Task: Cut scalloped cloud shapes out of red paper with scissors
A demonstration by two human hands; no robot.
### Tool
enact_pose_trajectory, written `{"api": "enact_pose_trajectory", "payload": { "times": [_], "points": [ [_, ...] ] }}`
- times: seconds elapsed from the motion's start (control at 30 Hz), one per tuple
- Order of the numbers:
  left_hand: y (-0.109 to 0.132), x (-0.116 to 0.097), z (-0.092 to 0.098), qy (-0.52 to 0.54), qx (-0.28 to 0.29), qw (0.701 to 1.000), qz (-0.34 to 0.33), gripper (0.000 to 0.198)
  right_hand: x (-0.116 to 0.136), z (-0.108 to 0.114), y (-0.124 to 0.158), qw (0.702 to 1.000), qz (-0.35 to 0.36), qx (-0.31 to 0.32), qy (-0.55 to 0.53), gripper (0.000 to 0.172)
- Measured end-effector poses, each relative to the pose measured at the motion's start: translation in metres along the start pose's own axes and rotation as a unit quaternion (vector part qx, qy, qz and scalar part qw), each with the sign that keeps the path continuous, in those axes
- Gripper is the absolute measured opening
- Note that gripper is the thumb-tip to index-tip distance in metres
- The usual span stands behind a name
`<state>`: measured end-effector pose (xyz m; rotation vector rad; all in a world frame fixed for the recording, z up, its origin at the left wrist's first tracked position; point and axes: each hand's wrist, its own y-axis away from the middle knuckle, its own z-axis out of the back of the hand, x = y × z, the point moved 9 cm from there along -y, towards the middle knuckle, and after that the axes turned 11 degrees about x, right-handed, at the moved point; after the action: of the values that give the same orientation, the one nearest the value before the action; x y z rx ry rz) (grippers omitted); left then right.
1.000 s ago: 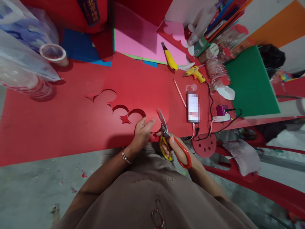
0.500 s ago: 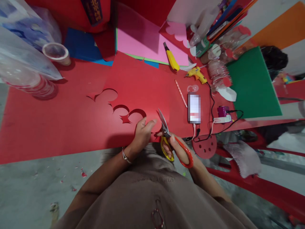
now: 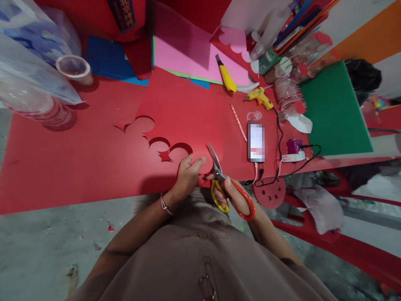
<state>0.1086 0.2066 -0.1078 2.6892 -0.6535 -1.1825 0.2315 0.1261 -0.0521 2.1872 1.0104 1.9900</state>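
Sheet (image 3: 184, 108): red, on your bench (image 3: 78, 167), before you.
Done: three rounded bites along its lower left.
Uncut: broad upper part.
Left grip (image 3: 188, 173): clamped on a rounded red piece (image 3: 206, 167); attachment to sheet unclear.
Right grip (image 3: 233, 194): closed round your scissors (image 3: 218, 174), blades beside that piece.
Beyond: pencil (image 3: 239, 122), phone (image 3: 256, 142).

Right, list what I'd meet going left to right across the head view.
Cup → red paper scrap → left hand → scissors → purple box → green board.
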Motion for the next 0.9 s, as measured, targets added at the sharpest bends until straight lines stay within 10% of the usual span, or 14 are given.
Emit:
{"api": "enact_pose_trajectory", "payload": {
  "times": [0.9],
  "points": [
    [0.003,-0.008,0.002,-0.034,-0.007,0.999,-0.007,0.031,0.014,0.002,0.0,0.999,-0.025,0.006,0.036,0.069]
  ]
}}
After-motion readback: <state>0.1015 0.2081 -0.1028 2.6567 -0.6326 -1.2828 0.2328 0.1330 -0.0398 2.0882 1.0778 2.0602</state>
